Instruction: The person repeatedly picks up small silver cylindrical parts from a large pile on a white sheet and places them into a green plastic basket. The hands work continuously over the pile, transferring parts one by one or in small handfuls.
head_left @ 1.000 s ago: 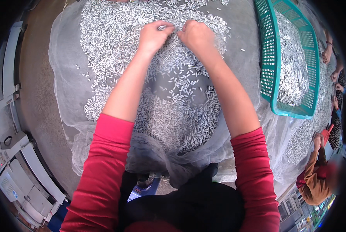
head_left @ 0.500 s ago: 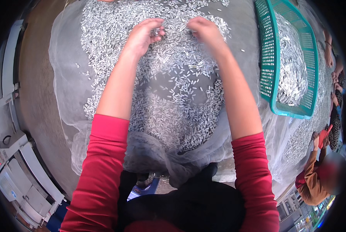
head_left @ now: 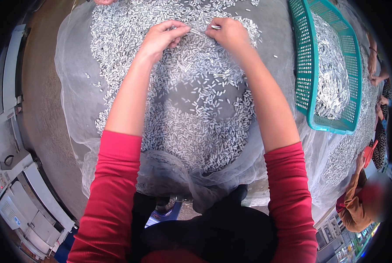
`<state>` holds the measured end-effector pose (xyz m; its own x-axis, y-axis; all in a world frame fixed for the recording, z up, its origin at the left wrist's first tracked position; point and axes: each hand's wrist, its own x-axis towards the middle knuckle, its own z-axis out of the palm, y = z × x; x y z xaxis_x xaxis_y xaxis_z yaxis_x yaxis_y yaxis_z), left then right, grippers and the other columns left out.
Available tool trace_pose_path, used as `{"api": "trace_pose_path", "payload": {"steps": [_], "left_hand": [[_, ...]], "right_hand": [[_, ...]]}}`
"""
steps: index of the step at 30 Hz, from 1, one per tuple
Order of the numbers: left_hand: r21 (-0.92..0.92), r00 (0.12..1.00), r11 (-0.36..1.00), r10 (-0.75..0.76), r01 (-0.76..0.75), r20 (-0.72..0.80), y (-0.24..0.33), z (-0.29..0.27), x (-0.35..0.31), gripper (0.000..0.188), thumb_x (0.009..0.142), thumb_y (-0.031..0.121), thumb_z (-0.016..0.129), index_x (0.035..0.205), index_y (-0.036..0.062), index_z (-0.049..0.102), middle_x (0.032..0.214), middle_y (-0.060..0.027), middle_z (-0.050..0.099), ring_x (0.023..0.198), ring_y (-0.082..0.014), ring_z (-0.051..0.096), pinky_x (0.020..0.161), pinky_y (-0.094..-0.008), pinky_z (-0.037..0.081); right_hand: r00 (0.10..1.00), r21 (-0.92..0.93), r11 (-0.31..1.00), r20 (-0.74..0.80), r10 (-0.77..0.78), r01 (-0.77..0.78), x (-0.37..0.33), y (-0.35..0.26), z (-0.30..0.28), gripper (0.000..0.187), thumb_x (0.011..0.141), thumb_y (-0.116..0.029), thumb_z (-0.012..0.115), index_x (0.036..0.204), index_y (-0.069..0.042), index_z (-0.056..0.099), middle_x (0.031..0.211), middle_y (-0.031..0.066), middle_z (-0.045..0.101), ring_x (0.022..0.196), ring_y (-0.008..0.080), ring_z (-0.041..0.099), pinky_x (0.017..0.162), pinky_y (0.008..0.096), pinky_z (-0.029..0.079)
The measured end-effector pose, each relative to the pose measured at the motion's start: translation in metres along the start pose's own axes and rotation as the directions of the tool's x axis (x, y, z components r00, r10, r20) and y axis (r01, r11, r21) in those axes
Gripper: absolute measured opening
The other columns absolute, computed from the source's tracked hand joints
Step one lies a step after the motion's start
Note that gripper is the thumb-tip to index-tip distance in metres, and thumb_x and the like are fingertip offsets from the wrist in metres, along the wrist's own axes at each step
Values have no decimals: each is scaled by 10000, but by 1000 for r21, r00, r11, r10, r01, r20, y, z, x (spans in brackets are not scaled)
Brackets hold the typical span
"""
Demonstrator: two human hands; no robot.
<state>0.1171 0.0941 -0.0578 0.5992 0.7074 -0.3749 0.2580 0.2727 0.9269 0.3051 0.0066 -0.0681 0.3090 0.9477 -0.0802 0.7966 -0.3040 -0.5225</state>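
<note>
At the far left, a grey-white panelled machine (head_left: 12, 206) stands beyond the brownish, matt floor (head_left: 47, 109). Nearer, a sheer white mesh cloth (head_left: 73, 101) lies spread out, thin and wrinkled along its hem; a few stray pieces sit near its left side, and a tug on the fabric could send them rolling off.

On the cloth lies a broad scatter of small, silvery, rod-shaped pieces (head_left: 130, 57), hard and shiny-looking, thick beyond the hands and heaped again between the forearms. The near heap lies close to the rumpled hem by the person's lap, so a knee or the body catching the mesh could spill it.

The left hand (head_left: 160, 38) hangs over the far part of the scatter, fingers curled, thumb and forefinger tips close together; I cannot tell whether a piece sits between them. The right hand (head_left: 231, 34), just beside it, pinches a single pale piece (head_left: 216, 27) between thumb and forefinger. So slim and smooth a rod could slip if the pinch loosens, and would be hard to find again among lookalikes.

Further right, a teal-green plastic basket (head_left: 310, 83) with perforated walls holds longer-looking silvery strips (head_left: 331, 79); a bump from the right elbow could jostle it. At the far right, co-workers' hands (head_left: 373, 65) reach over another spread of pieces (head_left: 342, 160).
</note>
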Motion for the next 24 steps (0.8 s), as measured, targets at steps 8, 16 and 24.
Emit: {"api": "trace_pose_path", "payload": {"steps": [8, 16, 24], "left_hand": [[-604, 996, 792, -56, 86, 67, -15, -26, -41, 204, 858, 177, 641, 980, 24, 582, 854, -39, 604, 826, -123, 594, 692, -282, 525], [353, 943, 933, 57, 66, -328, -27, 0, -40, 142, 816, 162, 690, 911, 58, 706, 785, -88, 690, 661, -139, 640, 617, -261, 502], [703, 935, 710, 272, -37, -226, -29, 7, -35, 145, 790, 166, 694, 907, 81, 688, 890, -142, 696, 813, -260, 668, 769, -328, 505]], "right_hand": [[962, 806, 543, 274, 6, -233, -47, -9, -1, 160, 775, -210, 649, 855, -71, 654, 708, 65, 627, 686, 156, 602, 563, 274, 417], [994, -107, 990, -53, -101, 95, -55, -35, 41, 132, 777, -208, 656, 850, -98, 665, 863, 118, 676, 780, 310, 656, 672, 424, 518], [952, 693, 658, 274, 139, -295, -48, -25, 22, 126, 812, -180, 594, 863, -68, 615, 685, 15, 593, 538, 185, 519, 482, 279, 395]]}}
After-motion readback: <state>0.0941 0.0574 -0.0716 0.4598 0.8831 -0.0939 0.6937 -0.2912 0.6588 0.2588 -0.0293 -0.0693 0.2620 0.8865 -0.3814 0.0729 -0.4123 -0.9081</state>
